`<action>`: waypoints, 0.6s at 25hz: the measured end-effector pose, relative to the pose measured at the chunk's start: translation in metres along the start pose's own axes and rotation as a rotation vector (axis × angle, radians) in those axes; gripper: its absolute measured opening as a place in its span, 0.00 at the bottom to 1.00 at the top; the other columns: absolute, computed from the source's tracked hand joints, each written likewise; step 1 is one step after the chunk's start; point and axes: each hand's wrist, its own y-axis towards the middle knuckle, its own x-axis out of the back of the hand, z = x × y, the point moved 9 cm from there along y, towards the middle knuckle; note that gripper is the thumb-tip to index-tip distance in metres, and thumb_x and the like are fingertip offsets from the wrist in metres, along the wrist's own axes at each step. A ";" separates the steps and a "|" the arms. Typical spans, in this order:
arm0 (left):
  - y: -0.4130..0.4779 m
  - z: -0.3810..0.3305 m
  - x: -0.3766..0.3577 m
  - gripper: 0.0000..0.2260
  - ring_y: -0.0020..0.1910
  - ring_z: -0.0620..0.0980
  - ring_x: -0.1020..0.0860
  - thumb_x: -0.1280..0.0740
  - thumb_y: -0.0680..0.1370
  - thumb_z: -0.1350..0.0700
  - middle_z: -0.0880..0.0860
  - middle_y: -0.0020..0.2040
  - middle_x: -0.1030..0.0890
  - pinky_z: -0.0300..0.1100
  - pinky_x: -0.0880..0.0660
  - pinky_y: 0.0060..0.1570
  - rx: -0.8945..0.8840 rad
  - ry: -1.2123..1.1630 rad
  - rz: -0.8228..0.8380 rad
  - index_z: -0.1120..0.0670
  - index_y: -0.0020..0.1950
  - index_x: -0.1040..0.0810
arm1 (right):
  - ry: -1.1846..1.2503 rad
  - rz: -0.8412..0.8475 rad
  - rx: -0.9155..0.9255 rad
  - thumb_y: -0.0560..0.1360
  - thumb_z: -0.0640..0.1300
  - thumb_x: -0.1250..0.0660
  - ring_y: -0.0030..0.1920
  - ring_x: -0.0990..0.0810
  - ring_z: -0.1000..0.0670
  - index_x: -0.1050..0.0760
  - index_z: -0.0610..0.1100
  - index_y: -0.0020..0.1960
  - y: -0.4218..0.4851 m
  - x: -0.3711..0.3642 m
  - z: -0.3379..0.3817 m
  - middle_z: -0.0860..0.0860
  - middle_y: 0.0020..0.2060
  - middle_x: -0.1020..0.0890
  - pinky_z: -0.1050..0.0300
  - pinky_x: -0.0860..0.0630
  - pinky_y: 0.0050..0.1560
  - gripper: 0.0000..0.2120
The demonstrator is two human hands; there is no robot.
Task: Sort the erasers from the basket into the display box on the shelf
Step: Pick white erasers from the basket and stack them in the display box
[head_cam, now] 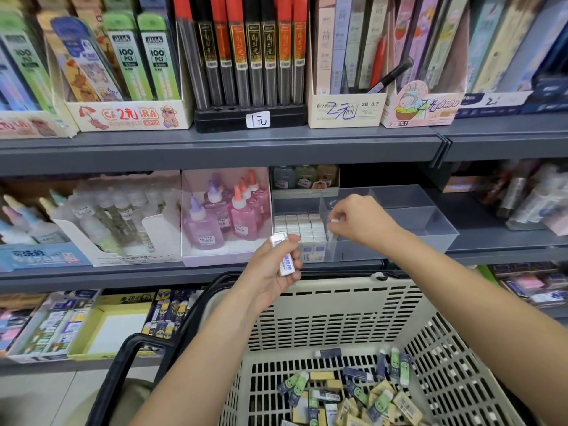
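A small white eraser [334, 221] sits pinched in the right hand [359, 219], whose fingertips curl over the clear, hard-walled display box [430, 222] on the grey metal shelf [491, 241]. The box's left compartment holds neat rows of packed erasers [302, 229], blocky and white-topped. Just below, the left hand [270, 272] grips a rectangular sleeved eraser [284, 256], white with blue print. Nearer the camera, a beige perforated plastic basket [338, 305] holds loose erasers [347, 395] in green, yellow and navy wrappers. Pink glue bottles [215, 219] stand left of the box.
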 end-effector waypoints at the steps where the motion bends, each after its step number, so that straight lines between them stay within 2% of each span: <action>1: 0.000 0.001 -0.002 0.05 0.28 0.47 0.28 0.40 0.77 0.64 0.52 0.30 0.25 0.36 0.31 0.23 0.016 -0.039 0.020 0.57 0.50 0.26 | -0.003 0.060 -0.011 0.73 0.44 0.33 0.39 0.24 0.49 0.18 0.42 0.43 0.002 -0.009 -0.001 0.47 0.43 0.17 0.59 0.28 0.42 0.07; 4: -0.001 0.004 -0.010 0.11 0.32 0.50 0.25 0.45 0.75 0.65 0.55 0.34 0.24 0.38 0.27 0.27 0.060 -0.133 0.114 0.61 0.52 0.26 | 0.047 0.173 -0.055 0.75 0.43 0.35 0.43 0.20 0.49 0.17 0.40 0.44 0.000 -0.034 -0.009 0.47 0.44 0.16 0.56 0.24 0.45 0.09; 6: -0.001 0.005 -0.011 0.11 0.35 0.51 0.21 0.44 0.76 0.65 0.57 0.36 0.20 0.40 0.23 0.32 0.068 -0.127 0.163 0.62 0.54 0.25 | 0.059 0.104 -0.021 0.76 0.44 0.36 0.45 0.20 0.49 0.18 0.41 0.46 -0.002 -0.030 -0.008 0.49 0.45 0.16 0.55 0.24 0.47 0.10; 8: -0.002 0.005 -0.013 0.09 0.39 0.52 0.18 0.39 0.77 0.65 0.58 0.41 0.17 0.42 0.21 0.37 0.058 -0.079 0.208 0.62 0.55 0.24 | 0.167 -0.006 0.040 0.77 0.48 0.37 0.42 0.21 0.52 0.18 0.43 0.46 -0.005 -0.015 -0.001 0.50 0.41 0.17 0.59 0.27 0.43 0.11; 10: -0.003 0.007 -0.018 0.08 0.41 0.52 0.17 0.36 0.76 0.62 0.59 0.44 0.16 0.42 0.20 0.39 0.045 -0.037 0.239 0.62 0.54 0.23 | 0.388 0.032 0.084 0.77 0.50 0.37 0.35 0.25 0.55 0.19 0.41 0.45 -0.008 -0.009 0.008 0.48 0.36 0.18 0.62 0.29 0.38 0.13; 13: 0.000 0.010 -0.021 0.07 0.41 0.50 0.16 0.35 0.76 0.59 0.57 0.43 0.15 0.40 0.20 0.38 0.022 0.023 0.209 0.60 0.52 0.22 | 0.497 0.180 0.159 0.75 0.44 0.33 0.34 0.22 0.57 0.19 0.45 0.48 -0.021 -0.014 0.024 0.58 0.35 0.20 0.59 0.23 0.44 0.06; 15: 0.002 0.007 -0.021 0.07 0.41 0.49 0.16 0.35 0.76 0.58 0.56 0.43 0.15 0.39 0.21 0.37 -0.005 0.050 0.162 0.59 0.51 0.21 | 0.540 0.200 0.151 0.75 0.39 0.33 0.35 0.20 0.55 0.21 0.46 0.46 -0.023 -0.012 0.023 0.56 0.35 0.20 0.56 0.23 0.44 0.03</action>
